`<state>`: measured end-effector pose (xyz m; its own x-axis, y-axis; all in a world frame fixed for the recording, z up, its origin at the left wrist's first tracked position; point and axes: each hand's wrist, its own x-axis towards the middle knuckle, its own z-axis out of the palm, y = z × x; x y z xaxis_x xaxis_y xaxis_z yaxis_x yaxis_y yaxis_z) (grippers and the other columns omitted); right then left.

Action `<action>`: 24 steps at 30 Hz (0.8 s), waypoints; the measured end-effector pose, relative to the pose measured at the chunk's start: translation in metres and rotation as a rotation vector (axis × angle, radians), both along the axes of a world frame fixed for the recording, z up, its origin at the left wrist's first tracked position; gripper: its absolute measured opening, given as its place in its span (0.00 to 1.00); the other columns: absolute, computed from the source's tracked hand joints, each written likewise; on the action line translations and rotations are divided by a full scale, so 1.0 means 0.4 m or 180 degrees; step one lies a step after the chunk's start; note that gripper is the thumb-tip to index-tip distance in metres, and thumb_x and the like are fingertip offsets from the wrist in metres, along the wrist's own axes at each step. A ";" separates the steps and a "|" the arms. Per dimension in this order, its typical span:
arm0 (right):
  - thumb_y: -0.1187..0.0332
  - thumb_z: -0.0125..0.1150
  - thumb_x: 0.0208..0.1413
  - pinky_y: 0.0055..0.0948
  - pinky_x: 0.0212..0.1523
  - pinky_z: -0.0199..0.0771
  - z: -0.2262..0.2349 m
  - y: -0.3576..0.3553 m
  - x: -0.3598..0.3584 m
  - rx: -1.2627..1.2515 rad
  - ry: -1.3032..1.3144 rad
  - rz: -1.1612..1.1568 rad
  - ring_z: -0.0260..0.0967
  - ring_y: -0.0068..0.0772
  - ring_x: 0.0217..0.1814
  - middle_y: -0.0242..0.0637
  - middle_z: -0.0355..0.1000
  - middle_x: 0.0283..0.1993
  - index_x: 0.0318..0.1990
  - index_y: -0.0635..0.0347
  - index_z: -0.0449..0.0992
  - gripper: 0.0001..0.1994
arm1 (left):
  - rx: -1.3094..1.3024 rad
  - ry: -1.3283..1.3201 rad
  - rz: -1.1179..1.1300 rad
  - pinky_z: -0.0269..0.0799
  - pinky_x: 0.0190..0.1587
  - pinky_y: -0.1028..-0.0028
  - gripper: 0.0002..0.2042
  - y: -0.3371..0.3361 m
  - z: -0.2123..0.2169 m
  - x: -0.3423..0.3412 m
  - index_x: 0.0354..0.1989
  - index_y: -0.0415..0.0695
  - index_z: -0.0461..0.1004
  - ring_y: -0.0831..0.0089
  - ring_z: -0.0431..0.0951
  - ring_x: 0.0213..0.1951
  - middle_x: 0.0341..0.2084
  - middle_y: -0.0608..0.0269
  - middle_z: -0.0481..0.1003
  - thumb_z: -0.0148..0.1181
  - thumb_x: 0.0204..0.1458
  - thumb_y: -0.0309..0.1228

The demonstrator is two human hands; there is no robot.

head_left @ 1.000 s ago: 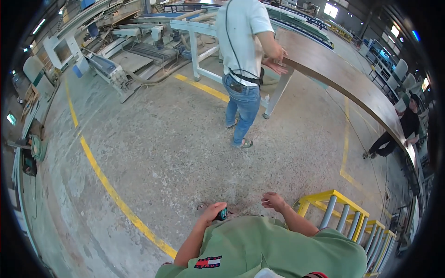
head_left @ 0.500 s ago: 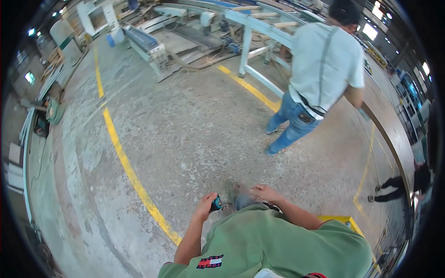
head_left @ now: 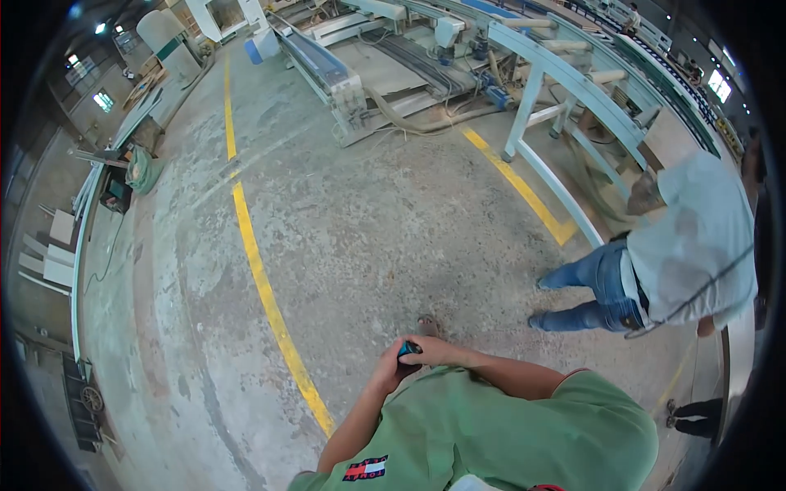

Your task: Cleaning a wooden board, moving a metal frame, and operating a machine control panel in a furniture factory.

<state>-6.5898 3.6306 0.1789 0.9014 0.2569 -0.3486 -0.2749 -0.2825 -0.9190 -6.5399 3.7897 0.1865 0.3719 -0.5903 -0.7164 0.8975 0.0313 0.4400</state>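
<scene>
In front of my waist, my left hand (head_left: 388,370) is closed around a small black tape measure (head_left: 409,350) with a teal-blue face. My right hand (head_left: 435,350) meets it from the other side, its fingers bent against the tape measure; they hide part of its case. Both hands are close together, just above the front of my green shirt (head_left: 491,417). Beyond them the tip of a shoe (head_left: 427,324) shows on the concrete floor.
To the right, a person in a pale shirt and jeans (head_left: 704,245) leans beside a long board (head_left: 741,352). Ahead stand a light-blue roller frame (head_left: 565,61) and machinery (head_left: 340,82). A yellow line (head_left: 266,295) runs along the floor at left.
My right hand has come leftward to the tape measure, and both hands now meet at it. The view has turned right-to-left scenery shift: the co-worker now appears farther right, bent lower.
</scene>
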 end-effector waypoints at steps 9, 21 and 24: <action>0.58 0.64 0.42 0.35 0.53 0.64 0.041 -0.316 0.460 0.0321 0.0067 -0.0292 0.65 0.39 0.52 0.44 0.68 0.49 0.56 0.60 0.64 0.32 | -0.0420 0.0163 -0.0119 0.75 0.40 0.65 0.16 -0.262 0.010 0.507 0.45 0.43 0.69 0.66 0.75 0.37 0.37 0.59 0.73 0.49 0.58 0.42; 0.50 0.62 0.46 0.31 0.54 0.62 0.048 -0.618 1.136 0.0056 0.0273 -0.0975 0.64 0.37 0.53 0.44 0.67 0.51 0.56 0.64 0.65 0.33 | 0.0334 -0.0303 -0.1885 0.78 0.32 0.69 0.12 -0.619 -0.046 1.322 0.38 0.41 0.68 0.67 0.78 0.31 0.30 0.62 0.71 0.57 0.54 0.37; 0.50 0.62 0.46 0.31 0.54 0.63 0.104 -0.703 1.318 0.0098 0.0347 -0.0912 0.65 0.39 0.53 0.44 0.68 0.50 0.54 0.62 0.67 0.32 | 0.0367 -0.0878 -0.2276 0.75 0.31 0.72 0.11 -0.698 -0.027 1.531 0.36 0.44 0.70 0.70 0.78 0.32 0.29 0.62 0.75 0.58 0.53 0.38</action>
<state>-6.0625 3.3492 0.2205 0.8964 0.0097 -0.4432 -0.4368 -0.1518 -0.8867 -5.9274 3.5104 0.1759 0.1024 -0.6814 -0.7247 0.5396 -0.5740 0.6159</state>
